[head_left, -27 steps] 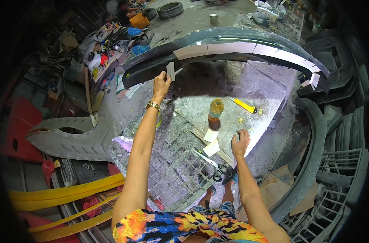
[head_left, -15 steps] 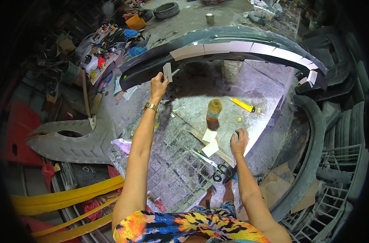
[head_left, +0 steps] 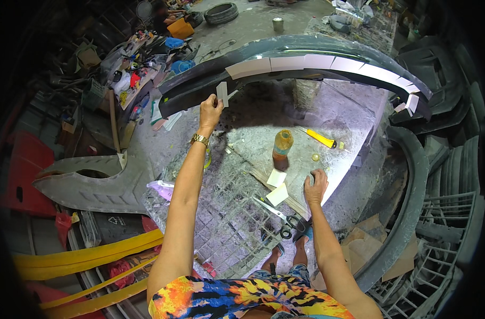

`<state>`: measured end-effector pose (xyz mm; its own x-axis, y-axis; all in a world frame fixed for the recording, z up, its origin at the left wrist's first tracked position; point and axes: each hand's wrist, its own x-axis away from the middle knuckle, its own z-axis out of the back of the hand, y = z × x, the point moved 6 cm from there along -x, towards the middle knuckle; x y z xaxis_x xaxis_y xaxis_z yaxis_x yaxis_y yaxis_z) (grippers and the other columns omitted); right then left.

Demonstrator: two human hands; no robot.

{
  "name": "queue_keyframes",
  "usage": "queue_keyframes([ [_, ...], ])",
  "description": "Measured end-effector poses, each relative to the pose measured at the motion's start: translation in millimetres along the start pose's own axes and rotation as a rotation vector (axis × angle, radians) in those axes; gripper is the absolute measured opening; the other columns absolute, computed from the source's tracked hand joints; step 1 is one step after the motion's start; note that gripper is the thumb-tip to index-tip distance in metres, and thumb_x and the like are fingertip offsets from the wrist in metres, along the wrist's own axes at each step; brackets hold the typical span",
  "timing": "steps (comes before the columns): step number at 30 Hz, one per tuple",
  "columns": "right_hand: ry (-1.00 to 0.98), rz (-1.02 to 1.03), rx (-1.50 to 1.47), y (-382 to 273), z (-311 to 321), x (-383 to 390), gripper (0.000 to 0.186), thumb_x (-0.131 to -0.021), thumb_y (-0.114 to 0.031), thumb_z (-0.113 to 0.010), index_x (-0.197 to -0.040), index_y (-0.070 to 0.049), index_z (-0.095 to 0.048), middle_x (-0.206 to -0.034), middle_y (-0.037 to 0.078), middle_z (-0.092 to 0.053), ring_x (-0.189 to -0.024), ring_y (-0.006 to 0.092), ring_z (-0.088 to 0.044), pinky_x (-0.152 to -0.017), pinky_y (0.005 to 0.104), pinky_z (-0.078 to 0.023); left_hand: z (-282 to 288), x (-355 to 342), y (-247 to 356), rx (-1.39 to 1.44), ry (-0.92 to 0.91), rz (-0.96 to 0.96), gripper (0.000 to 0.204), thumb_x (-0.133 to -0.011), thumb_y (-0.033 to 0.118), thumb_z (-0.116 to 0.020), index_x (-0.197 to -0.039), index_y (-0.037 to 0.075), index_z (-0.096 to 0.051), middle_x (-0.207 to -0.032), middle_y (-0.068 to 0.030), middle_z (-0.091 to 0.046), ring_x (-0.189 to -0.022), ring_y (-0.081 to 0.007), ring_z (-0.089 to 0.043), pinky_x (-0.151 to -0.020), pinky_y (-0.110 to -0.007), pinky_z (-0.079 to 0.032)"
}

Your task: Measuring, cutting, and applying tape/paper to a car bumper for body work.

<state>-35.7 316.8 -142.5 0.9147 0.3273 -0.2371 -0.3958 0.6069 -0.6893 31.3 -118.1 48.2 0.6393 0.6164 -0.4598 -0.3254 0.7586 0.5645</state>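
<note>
My left hand [head_left: 211, 111], with a gold watch on its wrist, pinches a small pale strip of card [head_left: 222, 94] at the left part of a long dark curved bumper [head_left: 186, 98]. A row of similar pale pieces [head_left: 286, 64] runs along the bumper's near side. My right hand [head_left: 316, 187] rests at the table's right edge, thumb apart from loosely bent fingers, with nothing seen in it. Left of it lie two pale card pieces [head_left: 277, 194] and open black-handled scissors [head_left: 278, 214]. Beyond stand an amber bottle [head_left: 282, 144] and a yellow utility knife [head_left: 320, 137].
A worn table [head_left: 242, 194] with a mesh-like surface lies under the tools. Another curved dark bumper [head_left: 412, 175] stands at the right. A grey panel [head_left: 88, 186] and yellow strips [head_left: 88, 258] are at the left. Mixed clutter [head_left: 133, 74] and a tyre [head_left: 221, 13] lie farther off.
The view has shifted very slightly. My left hand stays at the bumper with the pale strip, and my right hand keeps its place at the table's edge.
</note>
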Motion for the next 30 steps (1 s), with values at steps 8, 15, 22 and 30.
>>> queue_keyframes([
  [8,-0.001,0.006,0.0,-2.5,-0.3,-0.5,0.025,-0.077,-0.017,-0.064,-0.099,-0.01,-0.057,-0.114,0.009,-0.054,-0.112,0.0294,-0.049,-0.094,0.0422,-0.035,3.8,3.0,1.0,-0.026,0.017,-0.012,0.022,-0.083,0.014,-0.064,-0.076,-0.004,-0.054,-0.066,-0.0225,-0.058,-0.06,-0.0376,-0.06,-0.057,-0.041,-0.046],
  [15,0.001,-0.011,0.022,7.1,-0.3,0.0,0.034,-0.078,-0.018,-0.063,-0.109,-0.007,-0.054,-0.113,0.011,-0.055,-0.112,0.0301,-0.049,-0.095,0.0421,-0.034,-6.9,101.2,24.7,0.334,-0.012,0.124,0.025,-0.085,0.013,-0.066,-0.071,-0.004,-0.054,-0.058,-0.0115,-0.054,-0.054,-0.0105,-0.046,-0.05,-0.032,-0.039],
  [22,-0.057,-0.069,0.048,3.4,-10.8,-2.5,0.044,-0.078,-0.021,-0.062,-0.117,-0.004,-0.05,-0.11,0.013,-0.055,-0.108,0.0297,-0.05,-0.096,0.0415,-0.034,-0.5,243.1,36.4,0.689,-0.053,0.553,0.019,-0.086,0.011,-0.068,-0.073,-0.002,-0.062,-0.063,0.0011,-0.059,-0.058,-0.0038,-0.047,-0.051,-0.024,-0.038],
  [30,-0.006,0.003,0.086,-2.6,-11.6,-1.8,0.045,-0.078,-0.023,-0.063,-0.117,-0.004,-0.05,-0.108,0.013,-0.056,-0.103,0.03,-0.052,-0.094,0.0413,-0.036,6.0,333.2,24.8,0.86,-0.052,0.753,0.019,-0.087,0.007,-0.067,-0.072,0.001,-0.057,-0.064,0.0027,-0.055,-0.056,-0.0016,-0.043,-0.049,-0.022,-0.033],
])
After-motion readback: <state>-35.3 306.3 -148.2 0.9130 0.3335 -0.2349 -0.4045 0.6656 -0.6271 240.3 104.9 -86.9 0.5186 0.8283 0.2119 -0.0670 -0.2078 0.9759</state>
